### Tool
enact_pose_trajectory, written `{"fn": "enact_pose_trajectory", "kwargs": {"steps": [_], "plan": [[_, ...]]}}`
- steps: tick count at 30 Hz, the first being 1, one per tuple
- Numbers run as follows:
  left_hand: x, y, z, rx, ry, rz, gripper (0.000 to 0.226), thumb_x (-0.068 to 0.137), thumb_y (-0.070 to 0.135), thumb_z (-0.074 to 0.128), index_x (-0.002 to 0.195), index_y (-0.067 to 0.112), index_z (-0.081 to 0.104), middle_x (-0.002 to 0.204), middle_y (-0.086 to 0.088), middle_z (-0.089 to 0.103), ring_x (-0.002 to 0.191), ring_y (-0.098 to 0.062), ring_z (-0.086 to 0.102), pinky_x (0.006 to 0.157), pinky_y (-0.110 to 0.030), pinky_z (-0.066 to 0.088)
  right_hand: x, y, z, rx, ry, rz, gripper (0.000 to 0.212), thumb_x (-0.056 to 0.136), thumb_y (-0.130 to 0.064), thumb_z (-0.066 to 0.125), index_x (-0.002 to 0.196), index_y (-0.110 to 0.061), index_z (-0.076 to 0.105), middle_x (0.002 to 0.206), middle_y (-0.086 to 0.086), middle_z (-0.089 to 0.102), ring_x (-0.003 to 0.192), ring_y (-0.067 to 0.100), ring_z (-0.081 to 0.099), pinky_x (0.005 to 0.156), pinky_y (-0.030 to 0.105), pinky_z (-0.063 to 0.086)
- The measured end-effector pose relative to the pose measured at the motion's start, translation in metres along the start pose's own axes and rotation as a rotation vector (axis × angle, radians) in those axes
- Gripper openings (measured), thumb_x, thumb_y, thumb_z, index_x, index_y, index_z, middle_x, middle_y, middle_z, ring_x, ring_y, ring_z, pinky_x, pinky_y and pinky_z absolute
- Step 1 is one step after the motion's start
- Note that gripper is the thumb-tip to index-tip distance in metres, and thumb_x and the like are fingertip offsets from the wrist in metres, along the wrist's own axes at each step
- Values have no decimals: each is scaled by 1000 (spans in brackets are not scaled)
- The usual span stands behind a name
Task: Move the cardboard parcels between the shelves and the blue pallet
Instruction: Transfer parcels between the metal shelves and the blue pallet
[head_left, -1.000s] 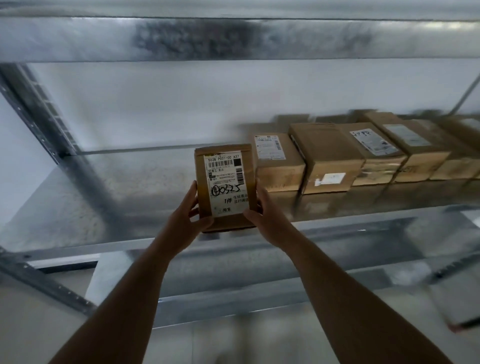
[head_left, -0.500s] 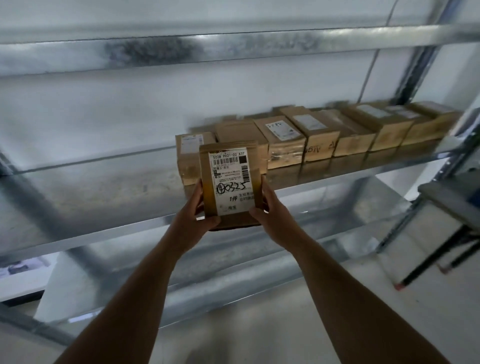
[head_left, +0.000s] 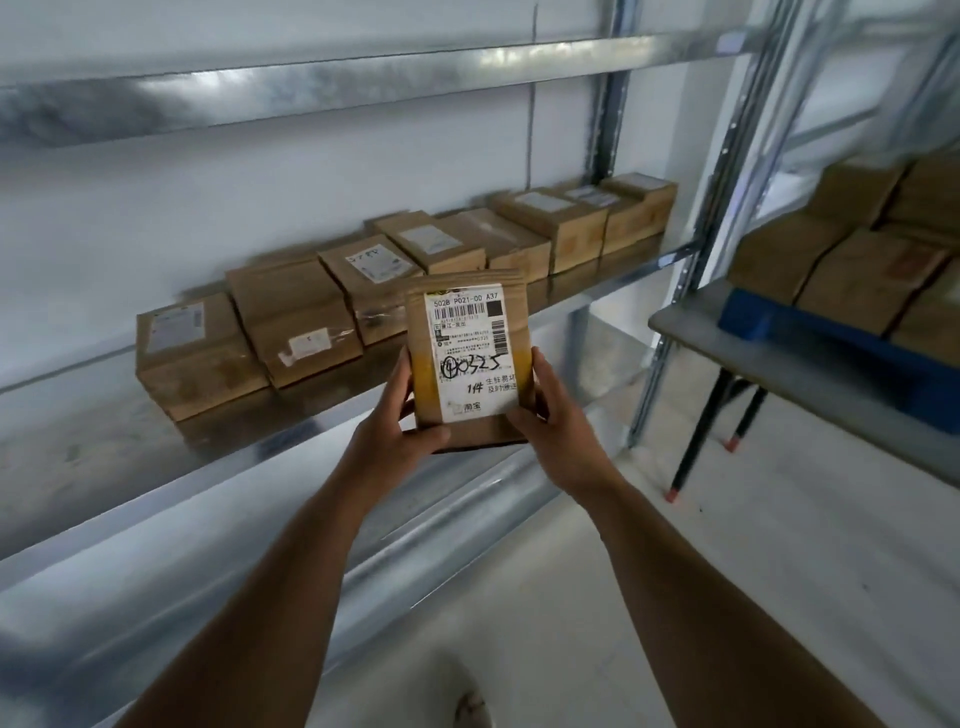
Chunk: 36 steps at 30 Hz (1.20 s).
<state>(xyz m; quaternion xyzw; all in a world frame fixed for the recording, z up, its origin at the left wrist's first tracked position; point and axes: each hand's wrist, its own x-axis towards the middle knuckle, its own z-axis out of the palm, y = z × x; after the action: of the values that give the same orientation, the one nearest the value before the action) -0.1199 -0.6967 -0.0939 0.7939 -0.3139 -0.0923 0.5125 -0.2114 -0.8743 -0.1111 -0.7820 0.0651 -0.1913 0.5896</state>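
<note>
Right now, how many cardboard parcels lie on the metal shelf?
8 in one row, left to right: first, second, third, fourth, fifth, sixth, seventh, eighth; more may hide behind.

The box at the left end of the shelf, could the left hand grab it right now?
Probably not yet. The left hand and right hand both hold a parcel. Nothing blocks the end box; the hand just needs freeing.
</note>
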Motion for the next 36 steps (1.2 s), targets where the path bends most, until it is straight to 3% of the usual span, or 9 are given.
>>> {"fn": "enact_pose_trajectory", "kwargs": {"steps": [4, 9, 13, 16, 19, 21, 26, 31, 36], "plan": [[34, 15, 47, -5, -93, 26, 97, 83, 11, 68, 148, 41, 3, 144, 11, 42, 132, -13, 41, 104, -43, 42, -3, 13, -50, -68, 124, 31, 59, 97, -21, 50, 148, -33, 23, 137, -10, 51, 122, 4, 49, 91, 14, 45], [87, 38, 120, -61, -186, 43, 96, 83, 14, 69, 147, 44, 4, 144, 11, 41, 131, -12, 40, 101, -38, 41, 7, 31, -125, -108, 252, 97, 57, 98, -18, 47, 147, -38, 25, 138, -12, 51, 129, 11, 45, 104, 37, 43], [137, 62, 179, -70, -243, 89, 92, 83, 19, 69, 145, 46, 6, 146, 11, 37, 126, -5, 36, 101, -41, 39, 21, 43, -187, -146, 353, 134, 58, 98, -20, 47, 127, -64, 23, 118, -35, 48, 117, -4, 42, 82, 7, 44], [180, 84, 218, -82, -314, 95, 91, 82, 21, 70, 146, 43, 8, 148, 7, 35, 132, -16, 37, 101, -44, 38, 34, 51, -234, -138, 457, 168, 57, 98, -21, 46, 139, -53, 25, 128, -23, 50, 121, 1, 45, 94, 25, 45], [222, 107, 256, -125, -376, 119, 86, 80, 20, 72, 144, 38, 17, 142, 8, 42, 126, -16, 44, 96, -42, 44, 48, 51, -280, -158, 545, 159, 64, 97, -21, 48, 123, -75, 24, 119, -34, 52, 115, -1, 50, 97, 32, 47], [248, 122, 280, -174, -412, 155, 79, 79, 21, 73, 139, 34, 24, 129, 16, 48, 117, -10, 49, 83, -26, 50, 58, 49, -311, -182, 595, 137, 68, 96, -20, 49, 111, -82, 24, 117, -33, 52, 114, -1, 52, 94, 32, 49], [303, 150, 337, -222, -530, 239, 71, 76, 31, 74, 132, 42, 32, 128, 14, 52, 115, -8, 52, 90, -34, 47, 68, 59, -375, -177, 724, 106, 57, 96, -11, 50, 131, -53, 34, 113, -35, 55, 109, -11, 53, 80, 7, 46], [326, 178, 401, -226, -619, 327, 63, 82, 37, 68, 125, 60, 28, 114, 34, 44, 95, 19, 44, 75, -12, 36, 56, 75, -426, -140, 855, 152, 58, 94, -9, 53, 145, -25, 31, 127, -8, 58, 119, 5, 53, 101, 36, 47], [338, 206, 471, -253, -715, 379, 58, 85, 29, 66, 121, 57, 31, 111, 37, 40, 94, 31, 42, 67, 3, 38, 37, 93, -486, -131, 924, 186, 52, 90, -7, 58, 134, -29, 43, 122, -9, 61, 114, 3, 56, 102, 37, 46]]}}
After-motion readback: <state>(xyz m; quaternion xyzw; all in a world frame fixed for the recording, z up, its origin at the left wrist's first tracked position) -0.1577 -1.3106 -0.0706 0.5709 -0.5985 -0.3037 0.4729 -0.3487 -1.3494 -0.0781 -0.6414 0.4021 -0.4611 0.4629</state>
